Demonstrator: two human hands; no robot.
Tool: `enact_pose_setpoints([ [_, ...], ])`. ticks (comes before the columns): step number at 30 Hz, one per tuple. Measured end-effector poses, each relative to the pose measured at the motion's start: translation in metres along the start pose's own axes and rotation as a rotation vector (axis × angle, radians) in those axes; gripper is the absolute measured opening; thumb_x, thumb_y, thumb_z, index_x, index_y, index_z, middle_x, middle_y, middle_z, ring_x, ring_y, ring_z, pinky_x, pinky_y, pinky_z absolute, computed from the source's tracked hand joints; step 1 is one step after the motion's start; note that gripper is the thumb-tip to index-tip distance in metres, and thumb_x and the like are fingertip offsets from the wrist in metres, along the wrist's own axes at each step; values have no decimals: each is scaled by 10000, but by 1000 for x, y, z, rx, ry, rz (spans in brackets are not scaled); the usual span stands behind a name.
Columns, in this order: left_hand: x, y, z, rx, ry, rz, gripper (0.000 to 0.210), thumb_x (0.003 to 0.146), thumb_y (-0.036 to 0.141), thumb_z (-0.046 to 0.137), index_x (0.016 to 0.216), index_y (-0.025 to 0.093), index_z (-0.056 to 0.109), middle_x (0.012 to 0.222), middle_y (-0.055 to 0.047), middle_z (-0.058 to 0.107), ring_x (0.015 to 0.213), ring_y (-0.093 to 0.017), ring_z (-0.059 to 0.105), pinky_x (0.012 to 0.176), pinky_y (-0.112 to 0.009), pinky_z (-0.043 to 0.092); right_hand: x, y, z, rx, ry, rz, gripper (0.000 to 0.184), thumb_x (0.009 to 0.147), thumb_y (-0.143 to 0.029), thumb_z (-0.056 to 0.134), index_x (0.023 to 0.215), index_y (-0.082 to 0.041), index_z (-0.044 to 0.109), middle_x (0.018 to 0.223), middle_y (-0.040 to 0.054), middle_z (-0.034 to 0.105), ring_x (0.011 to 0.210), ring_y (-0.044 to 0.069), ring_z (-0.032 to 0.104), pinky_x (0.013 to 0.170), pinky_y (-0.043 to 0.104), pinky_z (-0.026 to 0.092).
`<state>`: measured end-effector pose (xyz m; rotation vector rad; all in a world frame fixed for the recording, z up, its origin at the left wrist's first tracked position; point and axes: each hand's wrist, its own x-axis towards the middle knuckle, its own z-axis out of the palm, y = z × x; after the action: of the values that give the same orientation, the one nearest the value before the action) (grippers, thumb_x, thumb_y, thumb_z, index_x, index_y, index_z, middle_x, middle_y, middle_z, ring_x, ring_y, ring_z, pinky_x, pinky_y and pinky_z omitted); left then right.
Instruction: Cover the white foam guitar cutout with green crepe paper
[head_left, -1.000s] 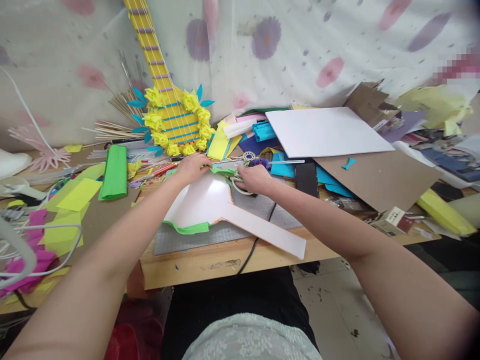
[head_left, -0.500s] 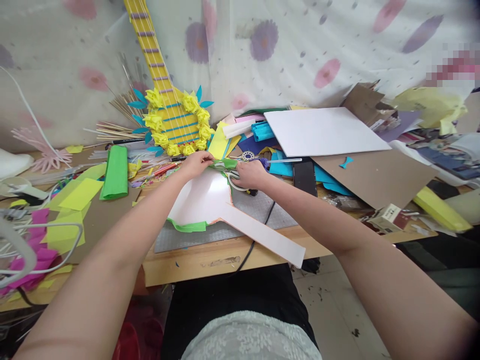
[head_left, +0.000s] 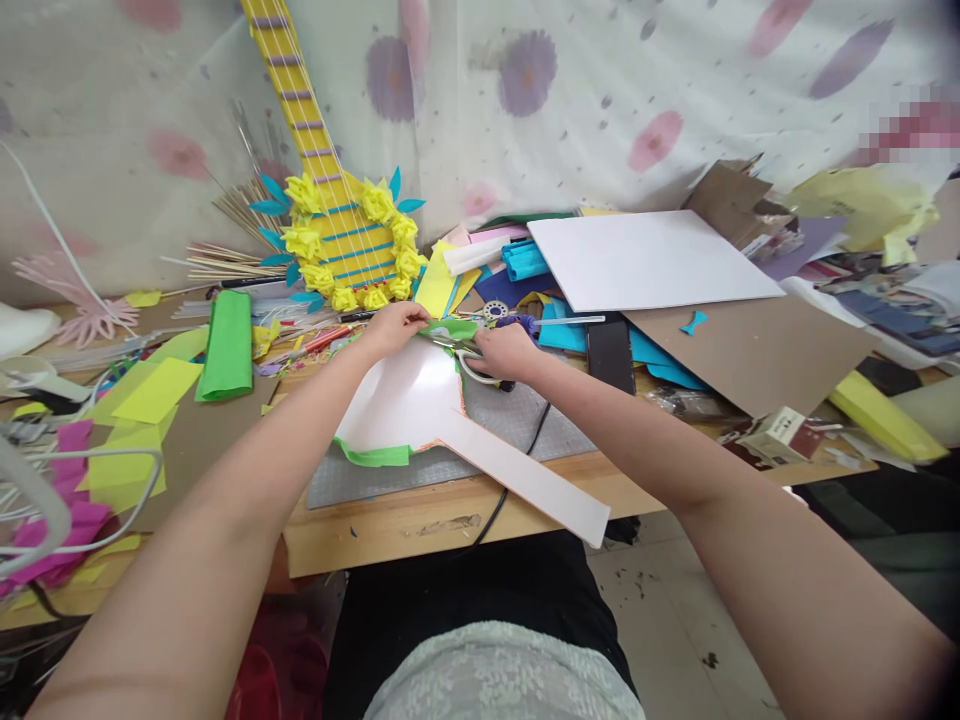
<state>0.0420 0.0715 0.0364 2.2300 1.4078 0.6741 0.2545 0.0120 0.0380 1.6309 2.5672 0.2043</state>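
Observation:
A white guitar-shaped board lies on the grey cutting mat, its neck slanting to the lower right over the table's front edge. Green crepe paper lines part of its lower left rim. At the far rim, my left hand pinches a green crepe paper strip. My right hand is closed round the handles of a pair of scissors, whose blades point left at the strip. How far the blades are apart I cannot make out.
A yellow paper guitar leans at the back. Behind my right hand lie a blue-handled tool and a dark phone. A white board rests on papers at right; a green crepe roll is at left. A black cable crosses the front edge.
The scissors have turned slightly and their blades now show more clearly along the green strip. My left hand keeps its pinch in nearly the same place. The view has shifted a little.

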Motion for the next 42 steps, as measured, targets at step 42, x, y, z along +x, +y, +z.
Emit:
enact_pose_setpoints([
  [42, 1, -9, 1, -60, -11, 10, 246, 746, 288, 559, 902, 169, 707, 916, -39, 698, 848, -191, 608, 766, -293, 470, -3, 6, 2, -60, -3, 3, 410, 883, -449, 443, 1129, -140, 556, 924, 140, 714, 864, 279, 671, 645, 310, 388],
])
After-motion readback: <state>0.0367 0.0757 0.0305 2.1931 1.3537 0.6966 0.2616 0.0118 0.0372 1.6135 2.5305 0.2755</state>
